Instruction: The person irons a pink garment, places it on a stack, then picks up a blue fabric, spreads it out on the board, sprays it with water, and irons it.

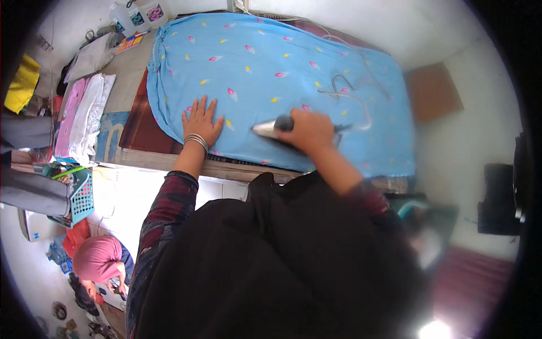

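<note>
A light blue cloth with small pink and yellow motifs (pixel 237 62) is spread over the padded tabletop, its left edge bunched into folds. My left hand (pixel 202 125) lies flat on it, fingers spread, silver bangles at the wrist. To its right, my right hand (pixel 306 130) is closed round the handle of a clothes iron (pixel 265 129), which rests on the cloth with its tip pointing left and is slightly blurred. A pale cord (pixel 364 107) runs from the iron across the cloth's right part. Beneath the cloth's left side shows a brown cloth (pixel 135 124).
Folded pink and white fabrics (pixel 90 113) lie left; bottles (pixel 135 17) stand behind them. Grey draped garments (pixel 31 186) hang over a teal basket (pixel 83 198). A person (pixel 99 260) in pink is low down at bottom left. A wall (pixel 480 101) bounds the right.
</note>
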### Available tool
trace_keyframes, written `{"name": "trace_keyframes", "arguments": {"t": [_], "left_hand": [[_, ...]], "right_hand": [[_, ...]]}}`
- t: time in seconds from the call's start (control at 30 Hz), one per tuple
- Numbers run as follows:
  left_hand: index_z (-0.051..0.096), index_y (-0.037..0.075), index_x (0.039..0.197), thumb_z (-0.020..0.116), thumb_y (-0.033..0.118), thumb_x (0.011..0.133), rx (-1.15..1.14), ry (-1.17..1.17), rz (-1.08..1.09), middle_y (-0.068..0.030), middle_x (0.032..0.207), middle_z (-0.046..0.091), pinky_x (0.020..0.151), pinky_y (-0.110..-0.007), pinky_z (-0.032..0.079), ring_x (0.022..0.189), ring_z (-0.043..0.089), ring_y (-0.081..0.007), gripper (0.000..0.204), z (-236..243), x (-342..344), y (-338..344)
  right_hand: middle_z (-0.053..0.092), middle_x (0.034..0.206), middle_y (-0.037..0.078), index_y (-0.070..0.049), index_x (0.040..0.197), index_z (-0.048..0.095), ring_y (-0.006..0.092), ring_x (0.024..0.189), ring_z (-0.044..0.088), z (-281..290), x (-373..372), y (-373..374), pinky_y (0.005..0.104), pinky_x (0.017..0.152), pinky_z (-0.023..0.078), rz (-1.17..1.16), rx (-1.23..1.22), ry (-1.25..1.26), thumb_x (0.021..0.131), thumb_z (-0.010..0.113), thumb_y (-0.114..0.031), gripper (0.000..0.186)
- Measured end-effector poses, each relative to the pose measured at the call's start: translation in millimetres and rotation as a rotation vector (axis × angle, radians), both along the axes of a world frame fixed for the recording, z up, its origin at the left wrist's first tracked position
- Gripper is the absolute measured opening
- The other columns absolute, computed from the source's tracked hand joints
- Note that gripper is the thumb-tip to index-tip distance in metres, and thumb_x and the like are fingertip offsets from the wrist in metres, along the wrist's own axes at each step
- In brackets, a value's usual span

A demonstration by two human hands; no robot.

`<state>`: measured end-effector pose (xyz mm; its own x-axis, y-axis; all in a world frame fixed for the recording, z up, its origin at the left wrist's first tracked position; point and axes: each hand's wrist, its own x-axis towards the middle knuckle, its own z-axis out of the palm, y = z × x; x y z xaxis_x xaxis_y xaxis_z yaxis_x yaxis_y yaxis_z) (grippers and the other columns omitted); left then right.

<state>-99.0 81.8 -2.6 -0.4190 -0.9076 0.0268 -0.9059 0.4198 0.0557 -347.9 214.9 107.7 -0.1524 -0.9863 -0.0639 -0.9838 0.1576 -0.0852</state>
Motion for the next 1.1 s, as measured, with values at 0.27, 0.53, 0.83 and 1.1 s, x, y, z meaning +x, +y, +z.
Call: {"name": "trace_keyframes", "arguments": {"t": [0.27, 0.53, 0.83, 1.1], "left_hand": [[0.028, 0.023, 0.148, 0.043, 0.048, 0.091, 0.076, 0.032, -0.163, -0.0085, 0.156, 0.018, 0.109, -0.061, 0.017, 0.143, 0.017, -0.0316, 0.064, 3.5, 37.7, -10.5], [0.037, 0.019, 0.144, 0.046, 0.047, 0.089, -0.013, 0.077, -0.229, -0.0061, 0.153, 0.028, 0.112, -0.055, 0.018, 0.141, 0.023, -0.0279, 0.062, -4.4, 102.5, -14.6], [0.04, 0.017, 0.141, 0.046, 0.046, 0.089, 0.009, 0.163, -0.254, -0.0049, 0.152, 0.03, 0.111, -0.056, 0.019, 0.141, 0.025, -0.0269, 0.06, -4.0, 102.6, -11.8], [0.041, 0.018, 0.141, 0.046, 0.048, 0.09, 0.014, 0.129, -0.229, -0.0033, 0.151, 0.031, 0.113, -0.052, 0.016, 0.141, 0.024, -0.0244, 0.06, -0.1, 98.1, -13.2]], "right_hand": [[0.069, 0.083, 0.01, -0.013, 0.093, 0.068, 0.0282, 0.083, 0.067, -1.0, -12.7, -34.8, 0.0399, 0.07, 0.052, -0.347, -0.066, 0.025, 0.07, 0.065, -0.062, 0.054], [0.068, 0.079, 0.01, -0.013, 0.083, 0.068, 0.029, 0.077, 0.067, -2.8, 26.9, -12.3, 0.0403, 0.069, 0.051, -0.213, -0.057, 0.095, 0.067, 0.064, -0.068, 0.058], [0.068, 0.081, 0.011, -0.012, 0.083, 0.067, 0.0296, 0.081, 0.067, -0.3, 33.9, -27.5, 0.0396, 0.071, 0.051, -0.29, -0.049, 0.119, 0.068, 0.063, -0.069, 0.059], [0.069, 0.082, 0.012, -0.012, 0.086, 0.068, 0.0299, 0.081, 0.067, -3.6, 9.4, -26.6, 0.0402, 0.07, 0.052, -0.391, -0.061, 0.132, 0.067, 0.063, -0.071, 0.062]]}}
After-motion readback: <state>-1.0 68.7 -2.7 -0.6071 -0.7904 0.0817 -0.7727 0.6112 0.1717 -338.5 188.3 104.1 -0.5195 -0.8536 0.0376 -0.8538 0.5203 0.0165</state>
